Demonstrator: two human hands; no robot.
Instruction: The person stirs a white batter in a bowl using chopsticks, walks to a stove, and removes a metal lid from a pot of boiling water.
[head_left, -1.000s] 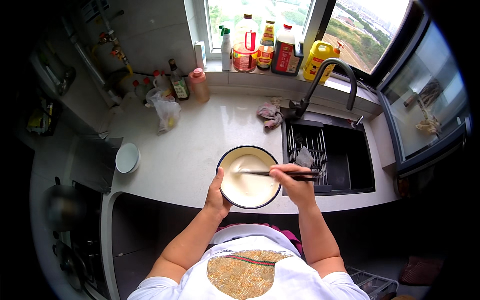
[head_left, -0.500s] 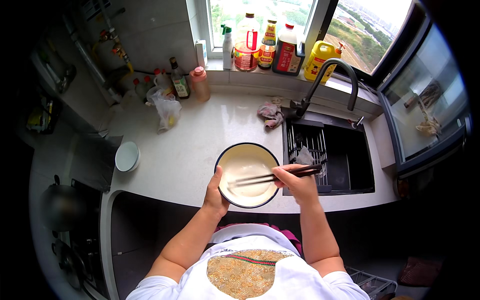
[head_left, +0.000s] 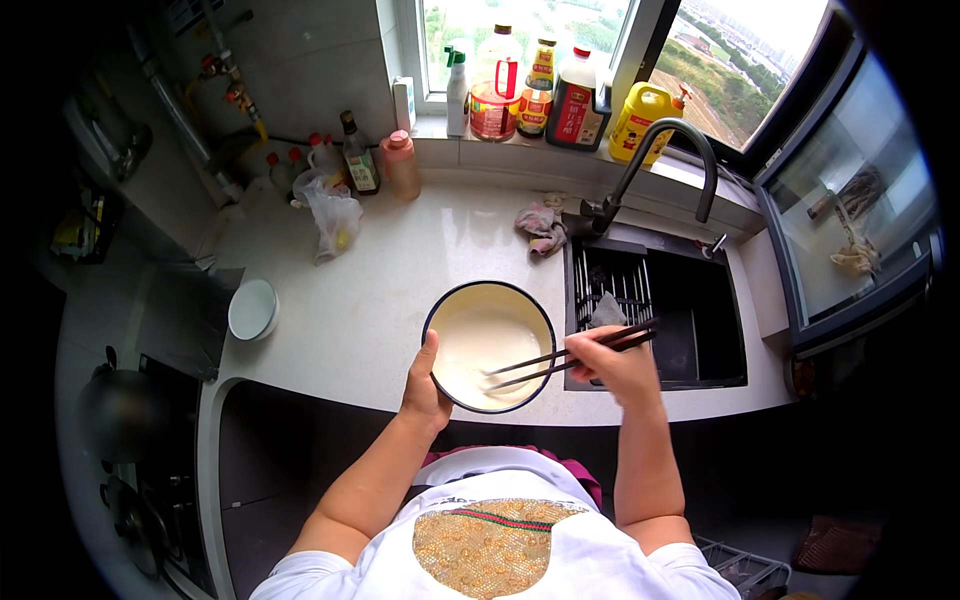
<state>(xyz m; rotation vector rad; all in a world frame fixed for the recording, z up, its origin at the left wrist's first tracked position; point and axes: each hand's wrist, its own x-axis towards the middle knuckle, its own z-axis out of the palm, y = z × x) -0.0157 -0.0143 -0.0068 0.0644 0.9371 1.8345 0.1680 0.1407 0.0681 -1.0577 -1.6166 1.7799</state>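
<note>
A round bowl with a dark blue rim (head_left: 437,309) and a cream inside sits at the counter's front edge. Pale, milky liquid (head_left: 485,335) lies in it. My left hand (head_left: 428,385) grips the bowl's left side, thumb over the rim and the other fingers beneath. In my right hand (head_left: 610,362) is a pair of dark chopsticks (head_left: 545,362), held right of the bowl. Their tips reach into the liquid near the bowl's lower middle and look slightly blurred.
To the right is a black sink (head_left: 715,330) with a rack and a dark faucet (head_left: 712,170). A crumpled cloth (head_left: 541,228) lies behind it. A white bowl (head_left: 253,309), plastic bag (head_left: 335,215) and pink-capped bottle (head_left: 401,167) stand left. Several bottles line the windowsill.
The bowl has shifted slightly left and toward the back. My right hand has moved right, and the chopstick tips have swept from the bowl's left side toward its lower middle.
</note>
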